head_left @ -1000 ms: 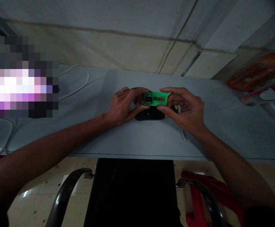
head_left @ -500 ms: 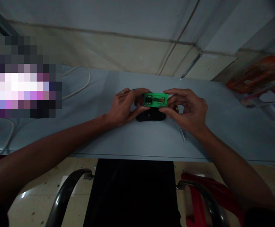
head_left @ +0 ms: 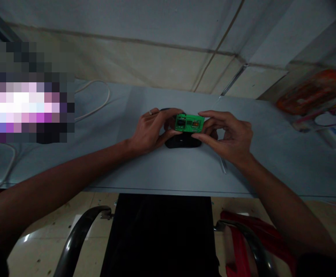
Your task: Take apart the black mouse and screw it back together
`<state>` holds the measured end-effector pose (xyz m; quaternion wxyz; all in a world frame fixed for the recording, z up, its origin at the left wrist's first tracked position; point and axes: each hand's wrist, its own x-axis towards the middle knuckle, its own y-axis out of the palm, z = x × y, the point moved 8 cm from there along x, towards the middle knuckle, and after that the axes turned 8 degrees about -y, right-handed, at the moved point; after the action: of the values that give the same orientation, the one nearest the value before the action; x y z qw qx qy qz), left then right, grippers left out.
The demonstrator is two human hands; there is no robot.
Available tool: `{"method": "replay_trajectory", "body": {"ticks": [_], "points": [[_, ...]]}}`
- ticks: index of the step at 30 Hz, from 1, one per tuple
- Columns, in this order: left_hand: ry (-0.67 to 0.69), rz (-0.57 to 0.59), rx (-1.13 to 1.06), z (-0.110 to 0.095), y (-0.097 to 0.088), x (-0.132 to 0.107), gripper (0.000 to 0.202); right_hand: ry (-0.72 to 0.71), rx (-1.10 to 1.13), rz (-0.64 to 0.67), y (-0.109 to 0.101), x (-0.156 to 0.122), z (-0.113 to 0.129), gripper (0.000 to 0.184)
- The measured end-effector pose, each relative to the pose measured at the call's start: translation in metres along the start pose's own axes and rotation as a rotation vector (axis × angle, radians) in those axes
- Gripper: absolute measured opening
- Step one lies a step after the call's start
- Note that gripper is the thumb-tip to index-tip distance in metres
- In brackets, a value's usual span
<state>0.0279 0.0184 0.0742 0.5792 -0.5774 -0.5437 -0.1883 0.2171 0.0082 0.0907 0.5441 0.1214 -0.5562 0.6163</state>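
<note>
Between my two hands is a small green circuit board (head_left: 189, 123) with dark and orange components on its face. My left hand (head_left: 153, 130) pinches its left edge between thumb and fingers, and a ring shows on one finger. At the right edge, my right hand (head_left: 229, 132) grips the board with thumb and forefinger, its other fingers curled behind. Below and behind the board lies a black, rounded plastic object (head_left: 183, 141), partly covered by the board and my left hand. A thin clear shaft (head_left: 223, 165) sticks out from under my right hand; its other end is hidden.
The grey table (head_left: 156, 173) runs along a tiled wall (head_left: 144, 61). A white cable (head_left: 108, 94) loops at the left, beside a pixelated area. Orange and white packaging (head_left: 315, 92) stands at the far right. Chair armrests (head_left: 79, 234) and a red cloth-like item (head_left: 239, 250) are below.
The circuit board has tilted slightly, its right side a little lower. My right hand has shifted slightly left and down with it. My left hand keeps nearly the same place.
</note>
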Motion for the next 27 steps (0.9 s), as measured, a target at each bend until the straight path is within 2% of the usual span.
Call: {"method": "replay_trajectory", "body": {"ticks": [4,9,11,13,15,16,19,22,27], "points": [[0.012,0.004,0.015,-0.001,0.0,0.001,0.042,-0.095,-0.074,0.024,-0.001,0.002,0.007,0.058],[-0.007,0.043,-0.007,0.0,0.002,0.0,0.043,-0.357,-0.305,0.032,-0.005,0.006,0.026,0.062],[0.0,0.063,-0.022,-0.002,0.003,0.0,0.042,-0.439,-0.353,0.055,-0.003,0.005,0.031,0.052],[0.02,0.072,-0.039,-0.004,0.003,0.0,0.04,-0.475,-0.358,0.047,-0.003,0.006,0.034,0.03],[0.035,0.075,-0.051,-0.005,0.004,0.001,0.041,-0.437,-0.316,0.014,-0.005,0.007,0.034,0.008],[0.039,0.074,-0.055,-0.005,0.004,0.001,0.044,-0.381,-0.285,0.002,-0.006,0.009,0.032,0.007],[0.02,0.071,-0.065,-0.003,0.005,0.001,0.057,-0.17,-0.167,0.005,-0.007,0.013,0.022,0.025],[0.018,0.062,-0.036,-0.002,0.007,0.0,0.064,-0.053,-0.07,0.042,-0.004,0.015,0.018,0.033],[0.072,0.042,0.031,-0.007,0.006,-0.002,0.048,0.043,-0.004,0.083,0.0,0.015,0.01,0.038]]}}
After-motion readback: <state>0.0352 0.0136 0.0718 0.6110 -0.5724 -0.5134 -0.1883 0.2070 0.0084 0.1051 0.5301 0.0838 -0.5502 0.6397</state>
